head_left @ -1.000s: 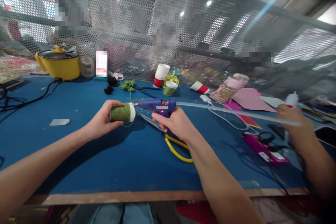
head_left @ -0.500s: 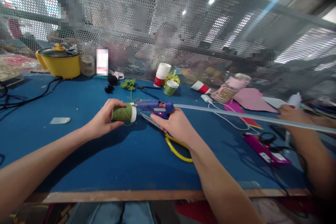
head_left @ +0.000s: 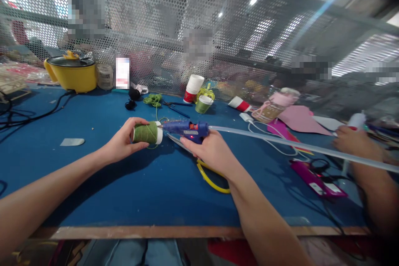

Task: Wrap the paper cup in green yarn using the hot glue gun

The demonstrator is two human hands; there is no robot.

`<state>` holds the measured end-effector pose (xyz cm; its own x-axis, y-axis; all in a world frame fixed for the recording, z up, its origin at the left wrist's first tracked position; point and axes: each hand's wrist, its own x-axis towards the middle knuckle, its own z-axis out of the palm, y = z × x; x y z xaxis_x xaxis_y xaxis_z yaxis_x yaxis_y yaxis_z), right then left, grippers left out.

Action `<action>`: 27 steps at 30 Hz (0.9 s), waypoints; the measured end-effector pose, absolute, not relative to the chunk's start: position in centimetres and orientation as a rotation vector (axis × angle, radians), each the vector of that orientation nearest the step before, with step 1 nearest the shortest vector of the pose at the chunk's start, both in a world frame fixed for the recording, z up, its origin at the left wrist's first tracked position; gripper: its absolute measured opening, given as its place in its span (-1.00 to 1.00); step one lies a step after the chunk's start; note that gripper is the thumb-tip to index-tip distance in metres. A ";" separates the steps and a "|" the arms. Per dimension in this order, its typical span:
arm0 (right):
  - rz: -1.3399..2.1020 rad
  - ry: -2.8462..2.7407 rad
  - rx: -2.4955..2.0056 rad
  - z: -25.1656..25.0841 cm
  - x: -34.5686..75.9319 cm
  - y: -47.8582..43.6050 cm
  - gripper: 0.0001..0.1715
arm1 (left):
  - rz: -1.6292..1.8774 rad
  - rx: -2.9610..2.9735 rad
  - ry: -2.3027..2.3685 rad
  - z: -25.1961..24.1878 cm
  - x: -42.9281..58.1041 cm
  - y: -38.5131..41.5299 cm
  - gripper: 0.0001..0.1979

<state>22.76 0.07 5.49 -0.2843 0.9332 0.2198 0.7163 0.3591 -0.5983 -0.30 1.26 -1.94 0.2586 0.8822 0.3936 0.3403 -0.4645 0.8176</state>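
Observation:
My left hand (head_left: pixel 124 139) grips a paper cup wrapped in green yarn (head_left: pixel 146 133), tipped on its side with its white end to the right. In my right hand (head_left: pixel 212 149) is a blue glue gun (head_left: pixel 183 128), its nozzle at the cup's white end. A long clear glue stick (head_left: pixel 274 140) runs out of the gun's back toward the right. Yellow-handled scissors (head_left: pixel 212 181) lie beneath my right hand, blades pointing up-left. A strand leads from the cup area to a bundle of green yarn (head_left: pixel 152 100).
Pliers (head_left: pixel 177 109), stacked cups (head_left: pixel 193 87) and a green-wrapped cup (head_left: pixel 204 104) stand or lie behind. A yellow pot (head_left: pixel 73 75) is back left. At right are a purple power strip (head_left: pixel 314 178) and another person's hand (head_left: pixel 355 141) holding a glue gun.
The view has shifted slightly. My hands, the cup and the glue gun keep nearly the same places relative to each other.

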 end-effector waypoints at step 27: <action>0.463 -2.201 -1.423 5.4 23.0 -0.1 -0.77 | 1.172 1.658 1.029 -2.0 -0.1 1.5 -0.53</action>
